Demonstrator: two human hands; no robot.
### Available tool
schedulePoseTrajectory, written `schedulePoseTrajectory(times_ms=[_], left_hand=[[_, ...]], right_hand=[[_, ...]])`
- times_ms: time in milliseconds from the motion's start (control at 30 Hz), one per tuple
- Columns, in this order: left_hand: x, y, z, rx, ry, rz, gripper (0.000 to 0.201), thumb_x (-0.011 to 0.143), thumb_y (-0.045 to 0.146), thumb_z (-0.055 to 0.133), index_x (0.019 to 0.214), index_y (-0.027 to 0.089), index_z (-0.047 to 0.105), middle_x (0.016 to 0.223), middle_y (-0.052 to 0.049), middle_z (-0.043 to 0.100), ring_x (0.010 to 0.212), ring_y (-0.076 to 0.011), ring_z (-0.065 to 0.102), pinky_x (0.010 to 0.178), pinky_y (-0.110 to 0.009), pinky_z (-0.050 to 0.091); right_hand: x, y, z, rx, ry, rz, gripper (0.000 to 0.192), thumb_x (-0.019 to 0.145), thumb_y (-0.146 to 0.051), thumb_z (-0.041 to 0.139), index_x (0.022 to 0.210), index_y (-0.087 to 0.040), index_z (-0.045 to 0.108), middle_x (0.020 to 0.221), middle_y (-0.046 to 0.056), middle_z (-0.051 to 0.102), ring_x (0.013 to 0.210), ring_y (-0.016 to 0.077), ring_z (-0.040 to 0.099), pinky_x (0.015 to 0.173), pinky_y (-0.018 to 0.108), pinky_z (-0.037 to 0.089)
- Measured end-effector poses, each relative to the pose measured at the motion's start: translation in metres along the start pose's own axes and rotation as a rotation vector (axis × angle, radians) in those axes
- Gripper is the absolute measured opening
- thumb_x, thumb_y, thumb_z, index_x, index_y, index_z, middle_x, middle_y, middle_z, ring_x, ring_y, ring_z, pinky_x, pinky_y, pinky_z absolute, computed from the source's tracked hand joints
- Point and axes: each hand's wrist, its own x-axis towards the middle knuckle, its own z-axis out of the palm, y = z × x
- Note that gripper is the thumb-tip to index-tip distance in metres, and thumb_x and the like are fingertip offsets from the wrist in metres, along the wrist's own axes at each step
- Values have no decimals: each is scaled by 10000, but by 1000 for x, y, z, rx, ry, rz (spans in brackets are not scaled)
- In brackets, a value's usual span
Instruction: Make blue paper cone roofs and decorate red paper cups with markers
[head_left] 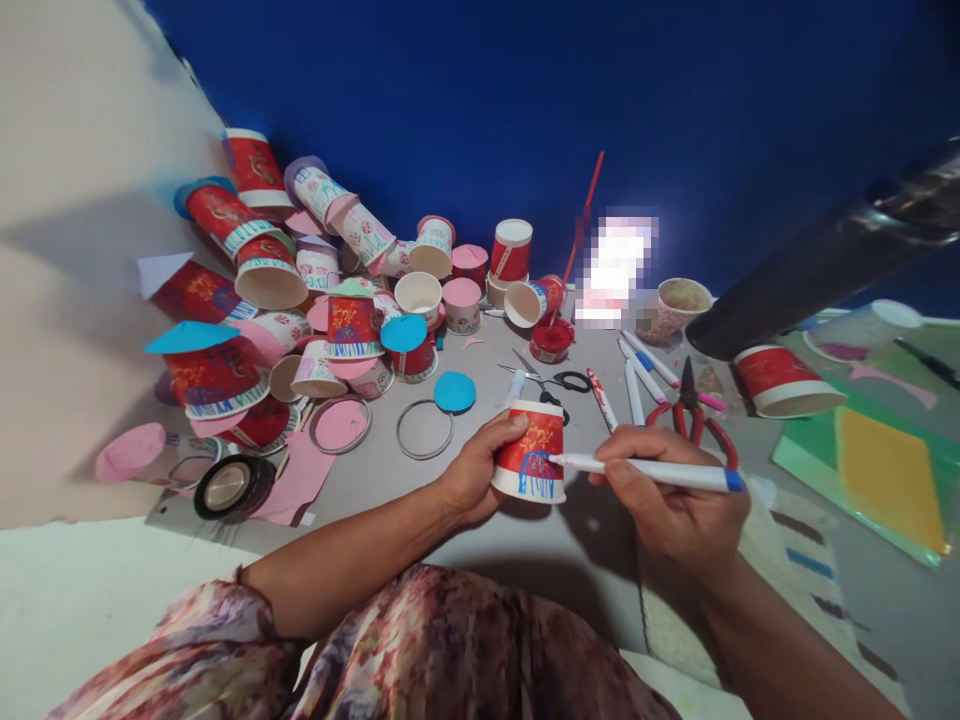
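My left hand [484, 465] is closed around a red paper cup [534, 435], held bottom-up with its white rim downward. Blue marker lines form an arch and strokes on the cup's lower wall. Between the fingers of my right hand [671, 510] is a white marker [660, 472] with a blue end. Its tip meets the cup's side, or is very close to it, by the blue arch. Just behind the cup lie black-handled scissors [551, 380], partly hidden by it. Red-handled pliers [688, 405] rest beyond my right hand.
Decorated paper cups [217, 370] are heaped at the left, several with coloured paper discs. Near them are a grey ring [425, 430], a blue disc [454, 392] and a tape roll [234, 487]. Markers [645, 368] lie behind; a dark pole [810, 255] slants in at right.
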Motion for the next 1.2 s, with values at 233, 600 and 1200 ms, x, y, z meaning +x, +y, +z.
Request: schedulePoseTrajectory(times_ms=[233, 600, 1200], left_hand=[[1, 0, 1, -15, 2, -22, 424, 672, 393, 835, 948, 87, 739, 811, -86, 726, 720, -179, 657, 719, -294, 539], [8, 3, -4, -58, 71, -79, 395, 736, 369, 760, 1008, 85, 724, 886, -132, 754, 767, -226, 688, 754, -344, 556], [18, 4, -13, 67, -74, -45, 477, 735, 429, 818, 1042, 74, 732, 925, -132, 764, 781, -207, 697, 787, -311, 538]], right_hand=[[-4, 4, -1, 124, -69, 43, 115, 928, -159, 605, 846, -211, 665, 687, -11, 647, 570, 130, 598, 523, 253, 441], [0, 13, -3, 355, -41, 190, 149, 941, -280, 635, 830, -214, 710, 635, 14, 632, 542, 160, 577, 499, 294, 428], [18, 25, -4, 751, 77, 402, 345, 883, -366, 673, 606, -210, 539, 475, -43, 414, 474, 117, 422, 473, 257, 380]])
